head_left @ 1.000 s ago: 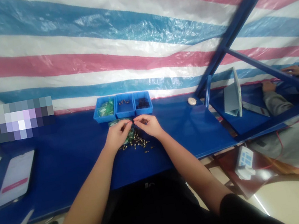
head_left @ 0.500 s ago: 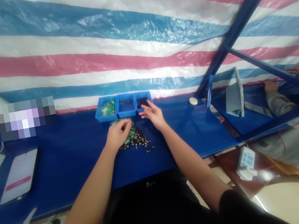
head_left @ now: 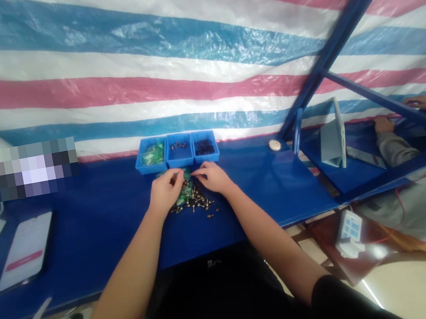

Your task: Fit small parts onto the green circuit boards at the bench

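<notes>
- The left hand [head_left: 166,192] had its thumb and forefinger drawn together at the tips; anything pinched there was too small to make out.
- The right hand [head_left: 215,177] faced it, forefinger pointing toward the left fingertips, the other fingers curled in. Whether they gripped anything, I could not tell.
- A narrow gap lay between the two hands, near the front of the bins.
- The pile [head_left: 197,202] sat on the table [head_left: 113,226] just below and between the hands: small, slim, brassy pieces with a hard shine, mixed with dark ones.
- Green, glossy bits [head_left: 183,194] lay at its left side, partly behind the left hand.
- The left bin [head_left: 151,168], blue and smooth-walled, held shiny green and clear material [head_left: 153,154].
- The middle bin [head_left: 181,163] held a few small metallic pieces, the right bin [head_left: 208,158] a dark heap.
- The table was smooth, flat and deep blue; behind it hung a creased, glossy striped sheet [head_left: 183,85].
</notes>
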`<action>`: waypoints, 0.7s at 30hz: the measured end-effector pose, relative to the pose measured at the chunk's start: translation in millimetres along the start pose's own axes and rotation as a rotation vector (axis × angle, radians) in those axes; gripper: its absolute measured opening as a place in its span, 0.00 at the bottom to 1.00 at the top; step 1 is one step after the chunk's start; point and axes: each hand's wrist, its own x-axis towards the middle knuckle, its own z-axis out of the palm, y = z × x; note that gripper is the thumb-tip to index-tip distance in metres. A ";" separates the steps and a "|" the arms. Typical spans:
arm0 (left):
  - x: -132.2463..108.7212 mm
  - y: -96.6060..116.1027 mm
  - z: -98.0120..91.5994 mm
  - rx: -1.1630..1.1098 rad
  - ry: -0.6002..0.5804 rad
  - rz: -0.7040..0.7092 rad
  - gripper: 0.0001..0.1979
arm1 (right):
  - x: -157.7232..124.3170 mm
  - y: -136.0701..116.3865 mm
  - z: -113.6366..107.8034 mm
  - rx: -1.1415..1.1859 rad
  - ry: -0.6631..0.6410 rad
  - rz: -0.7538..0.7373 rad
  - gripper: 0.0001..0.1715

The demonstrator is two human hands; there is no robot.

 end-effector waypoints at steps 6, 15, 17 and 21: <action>-0.8 0.4 0.8 -0.002 -0.013 0.009 0.14 | -0.3 -1.6 -0.2 0.009 0.008 0.043 0.09; -1.1 0.5 0.1 -0.005 -0.027 -0.006 0.15 | 1.9 -2.1 0.1 0.039 0.011 0.104 0.06; -0.9 0.7 -0.3 -0.011 -0.033 -0.005 0.15 | 0.8 -2.5 -1.9 0.132 0.036 0.111 0.06; -0.7 1.3 0.3 -0.033 -0.085 0.048 0.17 | -1.9 -6.9 -5.2 0.516 0.110 0.156 0.09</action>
